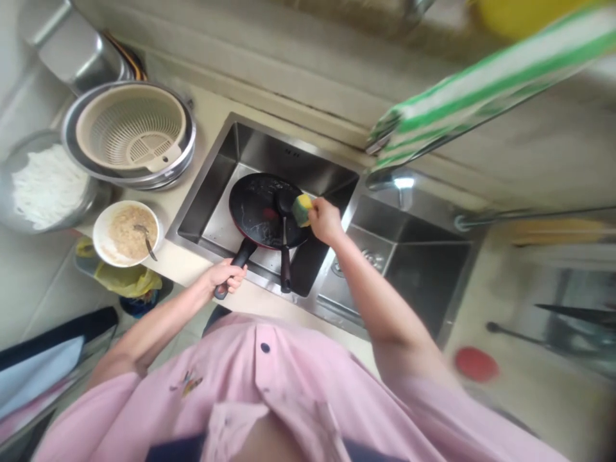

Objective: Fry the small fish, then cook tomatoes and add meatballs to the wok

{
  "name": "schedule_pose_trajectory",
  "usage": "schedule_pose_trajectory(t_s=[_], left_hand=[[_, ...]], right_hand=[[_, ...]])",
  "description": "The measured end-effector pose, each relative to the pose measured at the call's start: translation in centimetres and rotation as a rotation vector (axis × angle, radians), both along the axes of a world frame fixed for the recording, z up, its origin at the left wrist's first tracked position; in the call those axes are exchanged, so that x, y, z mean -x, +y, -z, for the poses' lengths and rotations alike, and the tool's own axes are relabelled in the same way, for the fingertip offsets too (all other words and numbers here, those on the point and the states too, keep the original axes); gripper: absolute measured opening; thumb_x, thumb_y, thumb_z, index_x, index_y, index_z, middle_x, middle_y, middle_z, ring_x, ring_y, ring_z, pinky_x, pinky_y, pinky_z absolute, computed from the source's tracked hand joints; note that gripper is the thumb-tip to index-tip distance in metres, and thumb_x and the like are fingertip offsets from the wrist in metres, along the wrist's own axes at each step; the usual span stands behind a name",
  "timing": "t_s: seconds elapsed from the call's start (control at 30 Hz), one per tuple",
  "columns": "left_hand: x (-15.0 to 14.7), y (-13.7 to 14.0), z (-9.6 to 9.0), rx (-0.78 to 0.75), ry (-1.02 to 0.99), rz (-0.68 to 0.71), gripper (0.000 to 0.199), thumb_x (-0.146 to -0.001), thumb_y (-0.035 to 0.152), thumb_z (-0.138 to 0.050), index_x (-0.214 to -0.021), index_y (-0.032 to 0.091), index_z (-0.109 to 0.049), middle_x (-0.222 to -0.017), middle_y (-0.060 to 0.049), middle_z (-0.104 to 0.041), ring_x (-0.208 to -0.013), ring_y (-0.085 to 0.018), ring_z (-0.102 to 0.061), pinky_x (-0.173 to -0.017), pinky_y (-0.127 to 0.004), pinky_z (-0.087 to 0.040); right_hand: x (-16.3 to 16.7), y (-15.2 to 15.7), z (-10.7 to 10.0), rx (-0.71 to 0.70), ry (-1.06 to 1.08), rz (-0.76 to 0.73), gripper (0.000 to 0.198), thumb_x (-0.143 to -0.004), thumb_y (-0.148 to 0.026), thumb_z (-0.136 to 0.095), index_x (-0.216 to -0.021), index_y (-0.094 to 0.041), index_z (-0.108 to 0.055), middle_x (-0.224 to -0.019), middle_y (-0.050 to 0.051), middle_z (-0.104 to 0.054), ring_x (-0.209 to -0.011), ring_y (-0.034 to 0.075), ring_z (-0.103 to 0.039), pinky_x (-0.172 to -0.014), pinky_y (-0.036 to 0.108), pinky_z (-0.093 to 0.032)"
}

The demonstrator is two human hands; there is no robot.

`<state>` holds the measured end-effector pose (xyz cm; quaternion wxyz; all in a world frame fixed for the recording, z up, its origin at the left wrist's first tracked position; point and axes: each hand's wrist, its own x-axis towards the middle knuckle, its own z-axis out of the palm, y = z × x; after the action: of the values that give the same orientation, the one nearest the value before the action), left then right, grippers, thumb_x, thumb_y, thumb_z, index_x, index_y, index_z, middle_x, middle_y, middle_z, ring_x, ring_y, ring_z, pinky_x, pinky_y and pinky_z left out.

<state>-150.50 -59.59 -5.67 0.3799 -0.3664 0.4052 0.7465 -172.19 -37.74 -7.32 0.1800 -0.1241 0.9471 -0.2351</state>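
Note:
A black frying pan (253,208) rests in the left basin of the steel sink (226,138), with pale suds on its inner surface. My left hand (228,276) is closed round the pan's handle at the counter's front edge. Between the fingers of my right hand (326,220) is a yellow and green sponge (303,210), held at the pan's right rim. A dark ladle (285,256) lies across the pan, its handle pointing toward me. Whether the sponge touches the pan or the ladle, I cannot tell.
Left of the sink stand a beige colander (129,122) nested in a metal basin, a white bowl (125,232) with a spoon in pale food, and a bowl of white strips (48,186). A faucet (392,179) and a green-striped cloth (481,83) hang over the right basin (428,263).

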Motion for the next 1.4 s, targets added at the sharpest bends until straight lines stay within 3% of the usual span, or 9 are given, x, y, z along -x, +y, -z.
schedule_pose_trajectory(t_s=[0.13,0.43,0.6,0.83,1.07,1.13,1.23,1.3,1.4], left_hand=[[1.9,-0.5,0.2,0.009,-0.011,0.059,0.021,-0.070,0.011,-0.066,-0.076,0.018,-0.046,-0.050,0.012,-0.033,-0.035,0.000,-0.024,-0.036,-0.013,-0.020],[4.1,-3.6,-0.1,0.141,-0.031,0.208,0.024,-0.069,0.016,-0.071,-0.079,0.018,-0.050,-0.050,0.011,-0.037,-0.034,-0.001,-0.029,-0.035,-0.013,-0.025],[6.0,-6.4,-2.5,0.449,0.042,0.514,0.027,-0.070,0.026,-0.076,-0.075,0.018,-0.051,-0.051,0.002,-0.055,-0.038,-0.009,-0.049,-0.039,-0.019,-0.038],[7.7,-6.5,-4.4,1.218,0.083,1.220,0.031,-0.082,0.039,-0.062,-0.102,0.016,-0.065,-0.078,-0.013,-0.073,-0.071,-0.027,-0.071,-0.059,-0.028,-0.046],[7.5,-6.3,-4.2,1.393,0.167,1.508,0.040,-0.087,0.043,-0.060,-0.111,0.012,-0.069,-0.115,-0.022,-0.067,-0.108,-0.039,-0.065,-0.089,-0.041,-0.049],[7.9,-5.3,-4.5,1.472,0.270,1.503,0.042,-0.086,0.043,-0.065,-0.109,0.009,-0.070,-0.123,-0.025,-0.062,-0.116,-0.042,-0.060,-0.096,-0.045,-0.046],[8.7,-1.8,-3.8,1.472,0.477,1.285,0.041,-0.089,0.044,-0.064,-0.109,0.009,-0.068,-0.127,-0.025,-0.060,-0.123,-0.042,-0.055,-0.101,-0.045,-0.042],[9.1,1.5,-2.0,1.228,0.463,1.074,0.033,-0.092,0.044,-0.061,-0.098,0.012,-0.067,-0.111,-0.020,-0.066,-0.114,-0.035,-0.061,-0.096,-0.038,-0.046],[9.4,6.3,2.1,0.711,0.074,0.650,0.028,-0.087,0.039,-0.069,-0.078,0.014,-0.060,-0.078,-0.011,-0.065,-0.086,-0.028,-0.070,-0.079,-0.032,-0.051]], right_hand=[[-1.6,-1.3,3.2,-0.145,-0.182,0.035,0.025,-0.094,-0.015,-0.039,-0.112,-0.013,-0.056,-0.114,0.019,-0.066,-0.104,0.030,-0.065,-0.091,0.041,-0.049],[-2.1,-3.0,6.8,-0.133,-0.285,0.058,0.032,-0.097,-0.019,-0.044,-0.127,-0.014,-0.053,-0.132,0.022,-0.056,-0.116,0.033,-0.061,-0.100,0.045,-0.047],[-2.7,-4.0,8.1,-0.081,-0.328,0.067,0.034,-0.093,-0.014,-0.044,-0.126,-0.013,-0.054,-0.132,0.021,-0.056,-0.116,0.032,-0.060,-0.098,0.043,-0.048],[-3.1,-4.6,9.1,-0.031,-0.346,0.117,0.038,-0.089,-0.011,-0.046,-0.126,-0.011,-0.054,-0.136,0.021,-0.053,-0.118,0.030,-0.058,-0.100,0.040,-0.047],[-3.4,-4.5,9.1,-0.026,-0.367,0.160,0.036,-0.093,-0.010,-0.042,-0.127,-0.008,-0.053,-0.137,0.022,-0.052,-0.120,0.028,-0.059,-0.103,0.037,-0.046],[-3.2,-4.5,9.1,-0.025,-0.370,0.166,0.035,-0.093,-0.011,-0.042,-0.126,-0.008,-0.054,-0.137,0.022,-0.054,-0.121,0.028,-0.058,-0.103,0.037,-0.045],[-3.0,-4.3,9.1,-0.021,-0.377,0.160,0.033,-0.093,-0.012,-0.043,-0.124,-0.007,-0.054,-0.134,0.023,-0.057,-0.120,0.030,-0.059,-0.102,0.038,-0.045],[-3.0,-4.2,9.1,-0.020,-0.383,0.151,0.032,-0.094,-0.014,-0.043,-0.123,-0.008,-0.055,-0.131,0.023,-0.060,-0.119,0.031,-0.060,-0.102,0.039,-0.045],[-3.0,-4.1,9.2,-0.022,-0.399,0.135,0.031,-0.095,-0.015,-0.042,-0.122,-0.010,-0.057,-0.125,0.021,-0.064,-0.117,0.031,-0.062,-0.100,0.039,-0.046]])
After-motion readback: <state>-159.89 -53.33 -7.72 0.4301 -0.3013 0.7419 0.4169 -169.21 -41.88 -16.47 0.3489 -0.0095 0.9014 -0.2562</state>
